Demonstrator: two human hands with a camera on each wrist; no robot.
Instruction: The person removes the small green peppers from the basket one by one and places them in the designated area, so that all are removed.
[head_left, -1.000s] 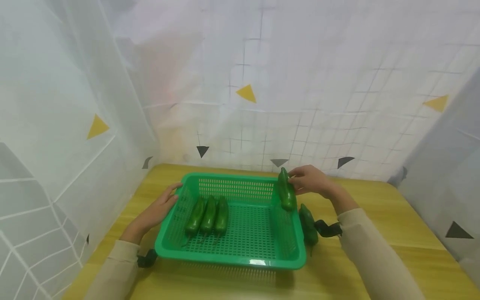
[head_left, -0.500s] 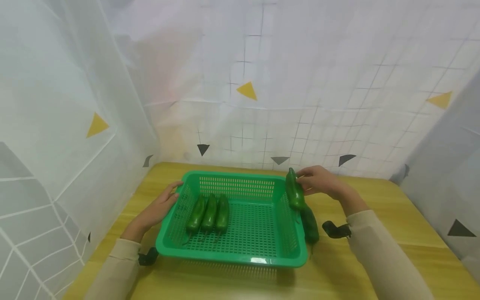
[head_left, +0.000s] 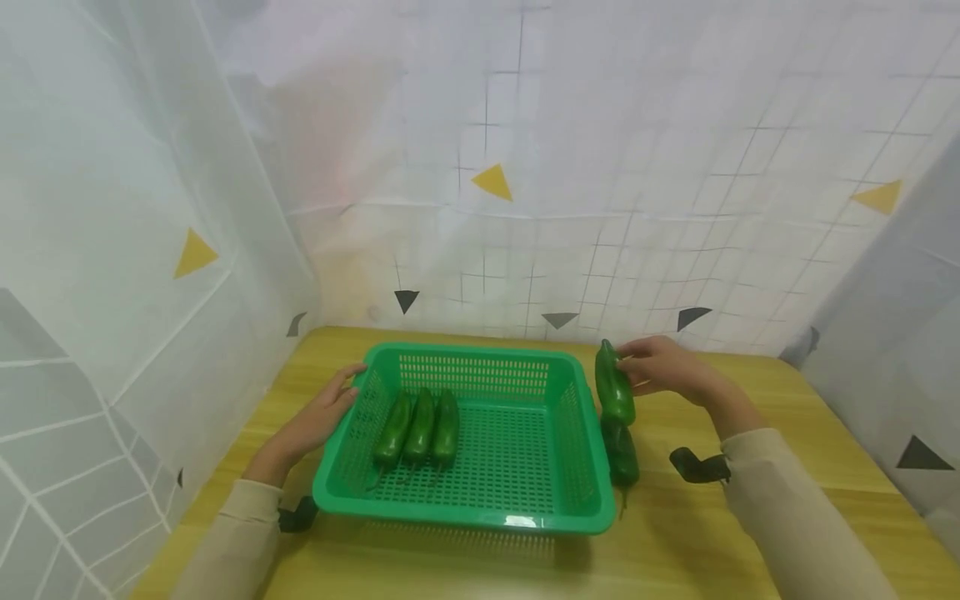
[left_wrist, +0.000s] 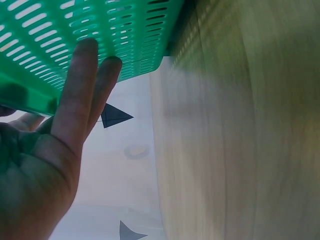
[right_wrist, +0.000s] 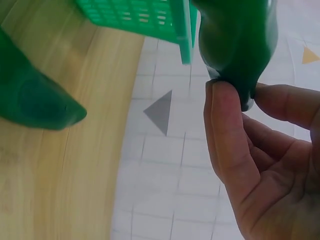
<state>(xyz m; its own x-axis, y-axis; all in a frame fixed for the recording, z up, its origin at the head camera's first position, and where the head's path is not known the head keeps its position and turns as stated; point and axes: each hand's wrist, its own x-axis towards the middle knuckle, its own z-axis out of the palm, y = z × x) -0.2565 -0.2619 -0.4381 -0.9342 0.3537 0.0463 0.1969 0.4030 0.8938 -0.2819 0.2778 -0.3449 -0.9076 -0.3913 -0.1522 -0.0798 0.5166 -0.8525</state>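
My right hand (head_left: 660, 365) pinches a green chili pepper (head_left: 615, 387) near its narrow tip, just outside the basket's right side. In the right wrist view, thumb and fingers close round the tip of that pepper (right_wrist: 237, 45). Below it in the head view, a second green pepper (head_left: 620, 457) lies on the table beside the basket, partly overlapped by the held one. My left hand (head_left: 318, 421) rests at the left rim of the green plastic basket (head_left: 465, 521). In the left wrist view, two straight fingers (left_wrist: 75, 95) touch its slotted outer wall. Three green peppers (head_left: 417, 429) lie side by side inside, towards the left.
The basket stands on a yellow wood-grain table (head_left: 720, 533). White sheeting (head_left: 600, 125) with grid lines and triangle markings rises behind the table and at both sides. The basket's right wall (head_left: 581, 442) stands between the held pepper and the three inside.
My right hand has carried the pepper rightward from over the basket's right rim to outside it. My left hand stays at the left rim, and the three peppers lie as before.
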